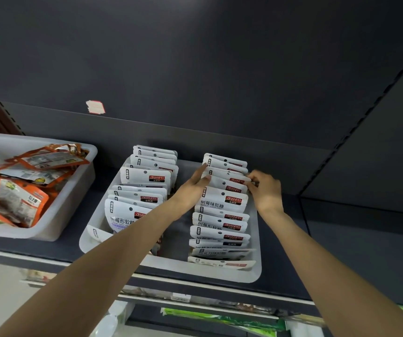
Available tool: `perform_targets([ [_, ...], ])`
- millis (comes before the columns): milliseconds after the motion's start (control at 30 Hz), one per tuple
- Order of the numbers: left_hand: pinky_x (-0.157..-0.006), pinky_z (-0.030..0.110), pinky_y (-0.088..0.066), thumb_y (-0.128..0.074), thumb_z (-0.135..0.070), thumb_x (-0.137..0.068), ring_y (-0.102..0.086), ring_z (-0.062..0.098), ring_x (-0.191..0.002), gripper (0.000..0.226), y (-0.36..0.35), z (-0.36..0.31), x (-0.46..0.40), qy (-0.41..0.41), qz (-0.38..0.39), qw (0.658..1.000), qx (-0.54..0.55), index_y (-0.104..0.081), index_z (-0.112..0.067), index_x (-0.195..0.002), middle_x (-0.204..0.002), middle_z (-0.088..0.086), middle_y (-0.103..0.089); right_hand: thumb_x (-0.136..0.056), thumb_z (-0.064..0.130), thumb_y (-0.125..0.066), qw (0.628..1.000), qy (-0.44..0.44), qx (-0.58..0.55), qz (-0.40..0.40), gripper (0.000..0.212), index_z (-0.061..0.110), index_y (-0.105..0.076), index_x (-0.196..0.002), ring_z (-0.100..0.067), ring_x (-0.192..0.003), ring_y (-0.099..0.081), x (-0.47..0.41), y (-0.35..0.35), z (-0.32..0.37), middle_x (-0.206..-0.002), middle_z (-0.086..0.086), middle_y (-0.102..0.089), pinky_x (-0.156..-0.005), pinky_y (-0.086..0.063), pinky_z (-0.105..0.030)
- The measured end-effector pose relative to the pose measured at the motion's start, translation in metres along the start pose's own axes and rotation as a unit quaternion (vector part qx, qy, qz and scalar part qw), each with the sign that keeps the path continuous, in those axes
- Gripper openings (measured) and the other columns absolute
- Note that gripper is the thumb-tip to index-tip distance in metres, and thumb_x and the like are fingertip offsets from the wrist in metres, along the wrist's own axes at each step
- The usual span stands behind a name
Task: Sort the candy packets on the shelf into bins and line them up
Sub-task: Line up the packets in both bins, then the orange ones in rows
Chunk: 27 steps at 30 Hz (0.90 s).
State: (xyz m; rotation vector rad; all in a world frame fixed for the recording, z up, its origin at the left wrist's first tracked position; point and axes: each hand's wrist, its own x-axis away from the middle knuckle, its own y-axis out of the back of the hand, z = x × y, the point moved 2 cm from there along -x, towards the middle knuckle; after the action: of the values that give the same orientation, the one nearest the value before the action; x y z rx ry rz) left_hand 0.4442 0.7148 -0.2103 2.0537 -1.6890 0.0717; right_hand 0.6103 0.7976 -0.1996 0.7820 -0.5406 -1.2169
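Note:
A white bin (255, 271) on the dark shelf holds two rows of upright white candy packets with red labels. The left row (144, 181) leans unevenly; the right row (222, 207) runs front to back. My left hand (193, 188) lies flat against the left edge of the right row's rear packets, fingers extended. My right hand (265, 188) pinches the right edge of the same rear packets (227, 182). Both hands press those packets from either side.
A second white bin (69, 198) at the left holds a loose pile of orange snack packets (23, 188). A pale sticker (95, 107) is on the shelf's back panel. Lower shelves with green packaging (220, 319) show below the shelf edge.

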Motion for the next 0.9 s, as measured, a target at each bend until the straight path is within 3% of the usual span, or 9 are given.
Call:
perform_targets([
  [167, -0.108, 0.043, -0.038, -0.031, -0.043, -0.101, -0.048, 0.025, -0.128, 0.044, 0.004, -0.007, 0.003, -0.014, -0.013, 1.000, 0.013, -0.027, -0.040, -0.145, -0.144, 0.004, -0.046, -0.091, 0.013, -0.061, 0.999, 0.014, -0.044, -0.027, 0.016, 0.011, -0.063, -0.106, -0.013, -0.088, -0.060, -0.003, 0.006, 0.005, -0.096, 0.001, -0.064, -0.076, -0.043, -0.022],
  [300, -0.092, 0.022, -0.037, -0.033, -0.030, -0.103, -0.049, 0.011, -0.114, 0.041, 0.009, -0.013, 0.002, -0.025, -0.032, 0.999, 0.020, -0.033, -0.030, -0.144, -0.133, -0.003, -0.050, -0.090, 0.014, -0.062, 0.999, 0.033, 0.000, -0.022, 0.007, 0.012, -0.068, -0.092, -0.014, -0.085, -0.062, -0.012, 0.007, 0.011, -0.093, -0.001, -0.068, -0.076, -0.044, -0.023],
  [433, -0.106, 0.032, -0.037, -0.033, -0.029, -0.103, -0.048, 0.023, -0.125, 0.044, 0.014, -0.014, -0.006, 0.000, -0.059, 0.998, 0.014, -0.030, -0.027, -0.146, -0.141, 0.005, -0.048, -0.089, 0.010, -0.061, 0.997, 0.020, -0.037, -0.062, 0.011, 0.014, -0.064, -0.079, -0.013, -0.073, -0.060, -0.010, 0.005, 0.007, -0.081, 0.000, -0.067, -0.070, -0.043, -0.023],
  [533, -0.109, 0.039, -0.036, -0.035, -0.027, -0.103, -0.047, 0.026, -0.126, 0.044, 0.015, -0.013, -0.007, 0.017, -0.059, 0.998, -0.001, -0.031, -0.026, -0.146, -0.142, 0.007, -0.047, -0.090, 0.008, -0.060, 0.998, 0.004, -0.031, -0.051, 0.014, 0.012, -0.064, -0.077, -0.015, -0.074, -0.061, -0.006, 0.004, -0.001, -0.079, 0.000, -0.066, -0.071, -0.047, -0.026],
  [667, -0.102, 0.028, -0.038, -0.033, -0.016, -0.103, -0.049, 0.021, -0.120, 0.040, 0.014, -0.016, -0.004, 0.009, -0.047, 0.997, -0.057, -0.036, -0.020, -0.142, -0.140, 0.005, -0.047, -0.090, 0.009, -0.061, 0.999, 0.025, -0.014, -0.041, 0.010, 0.008, -0.070, -0.085, -0.010, -0.075, -0.057, -0.010, 0.011, 0.006, -0.085, -0.002, -0.067, -0.066, -0.040, -0.019],
  [767, -0.091, 0.025, -0.036, -0.032, -0.022, -0.104, -0.051, 0.017, -0.108, 0.033, 0.013, -0.023, -0.002, -0.008, -0.049, 0.998, -0.048, -0.047, -0.017, -0.133, -0.133, 0.006, -0.054, -0.089, 0.010, -0.062, 0.999, 0.029, -0.007, -0.037, 0.008, 0.007, -0.070, -0.088, -0.011, -0.080, -0.059, -0.011, 0.009, 0.011, -0.090, -0.004, -0.068, -0.071, -0.042, -0.020],
  [900, -0.091, 0.025, -0.034, -0.029, -0.025, -0.104, -0.049, 0.022, -0.121, 0.036, 0.012, -0.029, -0.008, -0.019, -0.049, 0.997, -0.047, -0.045, -0.016, -0.135, -0.136, 0.007, -0.052, -0.089, 0.013, -0.064, 0.999, 0.025, -0.004, -0.030, 0.011, 0.007, -0.067, -0.098, -0.016, -0.090, -0.063, -0.017, 0.005, 0.010, -0.100, -0.008, -0.068, -0.077, -0.043, -0.020],
])
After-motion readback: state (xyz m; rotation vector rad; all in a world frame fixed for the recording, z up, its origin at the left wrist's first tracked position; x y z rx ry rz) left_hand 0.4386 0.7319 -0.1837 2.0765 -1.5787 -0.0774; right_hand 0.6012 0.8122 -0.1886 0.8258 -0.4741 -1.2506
